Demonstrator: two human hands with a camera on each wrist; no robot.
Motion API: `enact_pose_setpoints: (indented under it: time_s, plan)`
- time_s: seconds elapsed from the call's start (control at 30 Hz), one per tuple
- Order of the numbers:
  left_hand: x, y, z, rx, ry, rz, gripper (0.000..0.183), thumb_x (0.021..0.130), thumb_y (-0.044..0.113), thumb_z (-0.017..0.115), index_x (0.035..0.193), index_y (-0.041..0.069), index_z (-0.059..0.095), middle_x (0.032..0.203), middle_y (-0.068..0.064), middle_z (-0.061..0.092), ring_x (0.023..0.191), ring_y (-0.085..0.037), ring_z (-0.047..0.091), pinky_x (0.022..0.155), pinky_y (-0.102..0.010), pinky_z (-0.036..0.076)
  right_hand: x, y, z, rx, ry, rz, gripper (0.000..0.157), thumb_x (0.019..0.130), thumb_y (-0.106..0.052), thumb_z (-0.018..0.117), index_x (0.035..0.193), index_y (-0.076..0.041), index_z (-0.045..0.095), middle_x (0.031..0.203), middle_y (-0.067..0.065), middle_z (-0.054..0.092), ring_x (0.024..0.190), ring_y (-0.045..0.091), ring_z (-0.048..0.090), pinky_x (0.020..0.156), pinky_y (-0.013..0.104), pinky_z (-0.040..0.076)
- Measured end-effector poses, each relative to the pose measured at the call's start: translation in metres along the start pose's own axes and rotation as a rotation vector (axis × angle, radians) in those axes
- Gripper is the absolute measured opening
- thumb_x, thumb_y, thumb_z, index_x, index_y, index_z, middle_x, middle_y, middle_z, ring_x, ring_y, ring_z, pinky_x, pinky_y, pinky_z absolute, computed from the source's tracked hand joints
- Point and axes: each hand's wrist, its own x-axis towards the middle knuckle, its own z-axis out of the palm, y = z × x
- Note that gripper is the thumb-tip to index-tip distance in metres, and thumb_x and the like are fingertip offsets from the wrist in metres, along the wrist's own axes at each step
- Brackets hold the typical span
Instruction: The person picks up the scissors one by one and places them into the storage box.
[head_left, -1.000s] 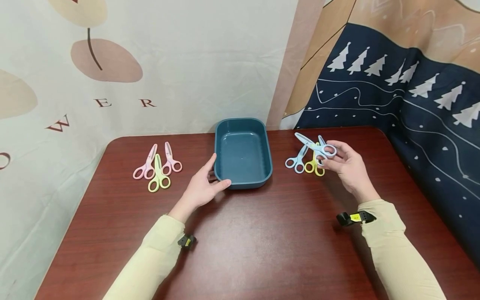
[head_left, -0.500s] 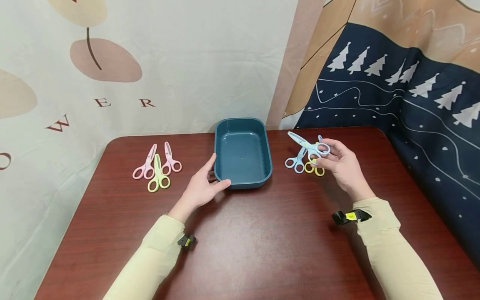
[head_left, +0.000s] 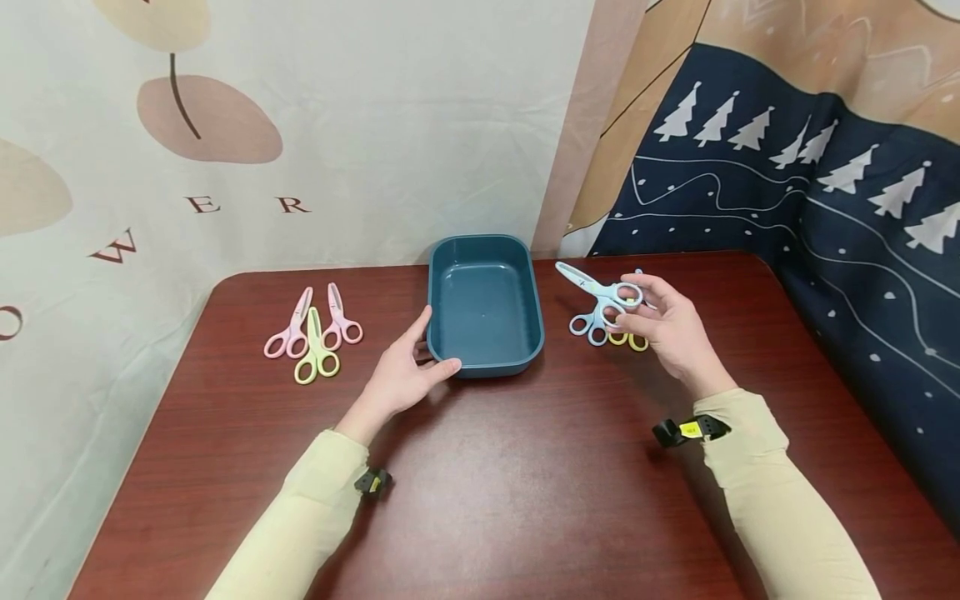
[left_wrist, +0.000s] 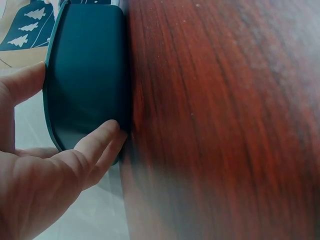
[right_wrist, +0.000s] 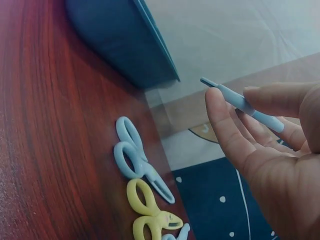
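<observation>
My left hand [head_left: 401, 375] touches the near left corner of a dark teal plastic bin [head_left: 487, 364], its fingers along the left wall and its thumb by the near rim. In the left wrist view the fingertips [left_wrist: 112, 126] rest against the outside of the bin. My right hand [head_left: 671, 333] pinches light blue scissors [head_left: 596, 286] by the handle loops, raised off the table, with the blades pointing left towards the bin. Below them lie another pair of blue scissors [right_wrist: 135, 150] and yellow scissors [right_wrist: 150, 215]. Further blue scissors [right_wrist: 182, 234] are mostly cut off there.
On the left of the dark red wooden table [head_left: 480, 483] lie two pink scissors [head_left: 291, 329] [head_left: 341, 321] and yellow-green scissors [head_left: 315, 350]. A pale cloth [head_left: 375, 125] hangs behind the table, and a navy tree-print cloth [head_left: 847, 225] borders it on the right.
My right hand has carried the light blue scissors leftwards, now over the blue scissors on the table. The left hand and the bin have stayed in place.
</observation>
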Motion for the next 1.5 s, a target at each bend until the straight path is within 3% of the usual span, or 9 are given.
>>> enact_pose_setpoints:
  time_s: [0.23, 0.63, 1.07, 1.5]
  plan:
    - [-0.001, 0.0, 0.0, -0.013, 0.001, -0.008, 0.096, 0.093, 0.018, 0.079, 0.166, 0.011, 0.018, 0.158, -0.024, 0.042, 0.135, -0.038, 0.054, 0.106, -0.046, 0.051, -0.001, -0.002, 0.008, -0.061, -0.037, 0.033, 0.051, 0.094, 0.01, 0.066, 0.137, -0.014, 0.056, 0.122, 0.008, 0.059, 0.099, 0.013, 0.073, 0.083, 0.026, 0.06]
    - [-0.001, -0.001, 0.0, -0.017, 0.005, -0.005, 0.095, 0.092, 0.017, 0.079, 0.166, 0.01, 0.019, 0.158, -0.024, 0.042, 0.135, -0.038, 0.055, 0.106, -0.045, 0.051, 0.002, -0.005, 0.022, -0.087, -0.083, 0.017, 0.052, 0.092, 0.014, 0.065, 0.135, -0.015, 0.058, 0.122, 0.004, 0.061, 0.1, 0.012, 0.072, 0.083, 0.022, 0.059]
    - [0.0, -0.001, 0.0, -0.025, -0.002, -0.007, 0.096, 0.092, 0.018, 0.079, 0.166, 0.011, 0.018, 0.16, -0.023, 0.039, 0.136, -0.038, 0.054, 0.106, -0.046, 0.051, 0.008, -0.01, 0.033, -0.024, -0.141, 0.025, 0.053, 0.094, 0.015, 0.063, 0.138, -0.013, 0.055, 0.123, 0.009, 0.06, 0.099, 0.016, 0.074, 0.085, 0.031, 0.061]
    - [0.0, 0.0, 0.0, -0.03, -0.003, -0.007, 0.096, 0.092, 0.018, 0.079, 0.166, 0.011, 0.018, 0.159, -0.024, 0.04, 0.136, -0.037, 0.054, 0.105, -0.046, 0.051, 0.014, -0.014, 0.043, -0.061, -0.17, 0.029, 0.056, 0.094, 0.015, 0.061, 0.146, -0.003, 0.049, 0.124, 0.009, 0.061, 0.098, 0.016, 0.074, 0.084, 0.031, 0.062]
